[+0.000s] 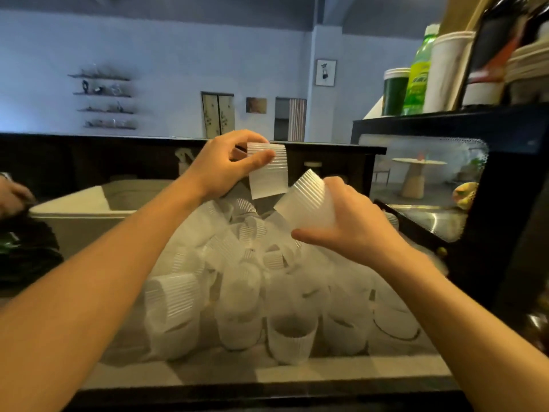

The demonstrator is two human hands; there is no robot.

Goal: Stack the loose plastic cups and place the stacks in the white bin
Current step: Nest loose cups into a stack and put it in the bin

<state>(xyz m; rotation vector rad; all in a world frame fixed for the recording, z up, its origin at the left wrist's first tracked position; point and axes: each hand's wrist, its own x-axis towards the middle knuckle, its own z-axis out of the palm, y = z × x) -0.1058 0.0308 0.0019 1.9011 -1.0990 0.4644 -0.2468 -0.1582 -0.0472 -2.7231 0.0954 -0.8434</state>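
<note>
I read dim, bluish indoor light. The pale blue rear wall (154, 55) is the brightest area. Wide-angle distortion bows the frame edges. The heap of translucent ribbed plastic cups (243, 281) appears soft and smeared. Glare marks the glass-fronted black display case (430, 179).

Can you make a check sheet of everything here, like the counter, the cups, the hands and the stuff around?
Surface: counter, pale, mostly covered by cups.
Job's things: pile of loose ribbed cups; white bin behind it at left; contents not visible.
Clutter: nothing seen.
Grips: left hand pinches one cup above the pile; right hand holds another cup, tilted toward the first.
Cables: nothing seen.
Surroundings: display case at right; green bottle and tubs on top; another person's hand at far left.
</note>
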